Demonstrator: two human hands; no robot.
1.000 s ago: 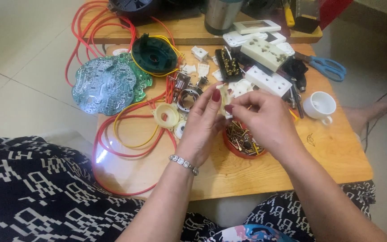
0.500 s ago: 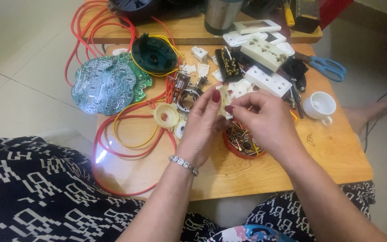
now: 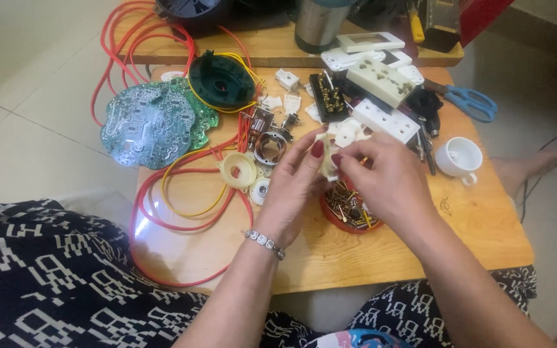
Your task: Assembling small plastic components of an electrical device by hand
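Observation:
My left hand (image 3: 296, 187) and my right hand (image 3: 381, 180) meet above the low wooden table (image 3: 369, 258). Between their fingertips both hands grip a small cream plastic part (image 3: 327, 162); most of it is hidden by the fingers. A silver bracelet (image 3: 265, 243) sits on my left wrist. Directly beneath my right hand lies a red dish (image 3: 349, 212) holding several small screws and metal pins. Just left of my left hand are a cream round plastic ring (image 3: 239, 169) and a metal ring (image 3: 270, 147).
A round green circuit board (image 3: 153, 122), a dark green round housing (image 3: 222, 80) and red wire loops (image 3: 162, 212) fill the left side. White socket blocks (image 3: 381, 80), blue-handled scissors (image 3: 469, 101) and a white cup (image 3: 459, 158) lie at right. A steel canister (image 3: 317, 26) stands behind.

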